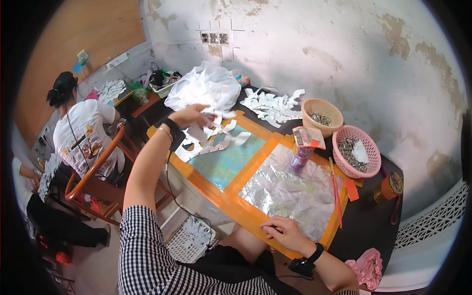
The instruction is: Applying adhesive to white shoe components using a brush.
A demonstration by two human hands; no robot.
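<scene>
My left hand [191,118] reaches out over the far left of the table, its fingers closed on a thin white cut-out piece [198,133] and partly smeared. Under and beside it, curved white cut-out pieces [216,143] lie loosely on a blue-green sheet [231,160] framed in orange tape. My right hand [286,233] rests at the near table edge with thumb and fingers pinched together. Something small and dark seems to be between those fingers, too small to name.
A white plastic bag [204,88] and a heap of white pieces [273,105] sit at the back. Right of them are a peach bowl [322,105] and pink basket [350,172] of metal bits, a purple can [300,158] and amber jar [386,189]. A co-worker [83,123] sits left.
</scene>
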